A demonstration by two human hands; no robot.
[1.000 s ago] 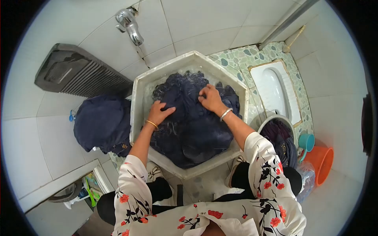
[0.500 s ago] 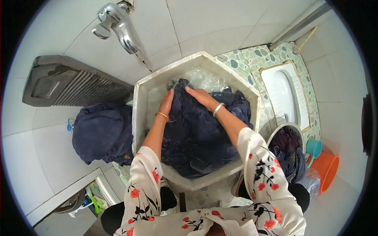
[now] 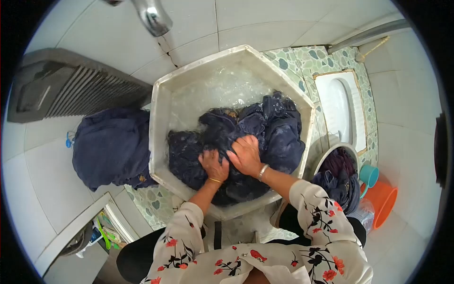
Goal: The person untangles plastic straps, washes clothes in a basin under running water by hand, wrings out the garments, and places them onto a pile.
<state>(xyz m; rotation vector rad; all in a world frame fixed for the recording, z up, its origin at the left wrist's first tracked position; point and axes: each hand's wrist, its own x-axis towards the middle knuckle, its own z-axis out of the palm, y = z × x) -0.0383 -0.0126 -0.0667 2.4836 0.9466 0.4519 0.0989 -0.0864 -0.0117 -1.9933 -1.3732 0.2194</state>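
Wet dark blue clothing [image 3: 283, 142] lies bunched in water inside a large whitish angular basin [image 3: 163, 173]. My left hand [image 3: 213, 164] presses into the near middle of the heap, its fingers curled into the cloth. Just right of it and slightly farther away, my right hand [image 3: 246, 154] grips the same clothing, thumb toward the left hand. Some fingertips are sunk in the folds. What kind of garment this is cannot be made out.
A dark ridged washboard [image 3: 85, 90] leans at the left, above a pile of dark blue cloth [image 3: 111, 146]. A tap [image 3: 153, 19] juts from the wall. To the right are a squat toilet [image 3: 338, 106], a bucket of dark clothes [image 3: 338, 175], a teal dipper [image 3: 369, 175] and an orange bucket [image 3: 380, 203].
Both hands have come from the basin's far side toward me, dragging the clothing nearer. Foamy water now shows at the far side. The view has shifted a little.
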